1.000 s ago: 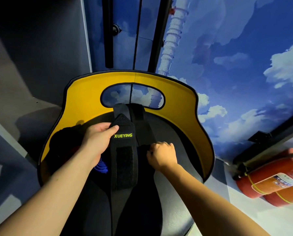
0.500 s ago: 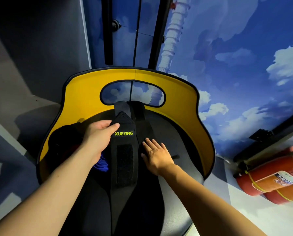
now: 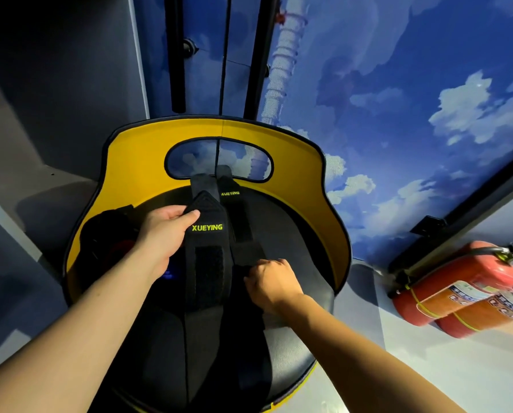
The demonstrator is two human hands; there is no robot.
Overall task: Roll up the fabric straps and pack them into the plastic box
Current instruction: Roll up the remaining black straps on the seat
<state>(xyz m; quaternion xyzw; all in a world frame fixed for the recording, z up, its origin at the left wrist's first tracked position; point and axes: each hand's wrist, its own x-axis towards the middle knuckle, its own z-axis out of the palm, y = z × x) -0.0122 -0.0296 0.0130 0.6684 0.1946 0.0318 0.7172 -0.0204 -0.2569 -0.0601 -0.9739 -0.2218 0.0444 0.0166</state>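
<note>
- The two black fabric straps lie lengthwise on the dark chair seat (image 3: 291, 347), side by side and touching; their near ends run out of sight toward the viewer. Laid flat like this, each strap is ready to be rolled from one end
- The right hand (image 3: 271, 283) has its fingers curled down onto the right strap (image 3: 240, 234) at mid-length and appears to pinch the fabric; the likely purpose is to gather it and begin a roll, or to pin it in place
- The left hand (image 3: 162, 234) grips the left strap (image 3: 207, 254), thumb on top at the pointed tab just above the "XUEYING" lettering. Judged purpose: to anchor the far end and keep the strap taut and straight
- A blue item (image 3: 168, 271) shows below the left hand; its identity cannot be told
- The yellow chair back (image 3: 136, 162) stands behind the straps' far ends
- Two red fire extinguishers (image 3: 464, 290) lie on the floor at right
- No plastic box is visible, so packing has not begun
</note>
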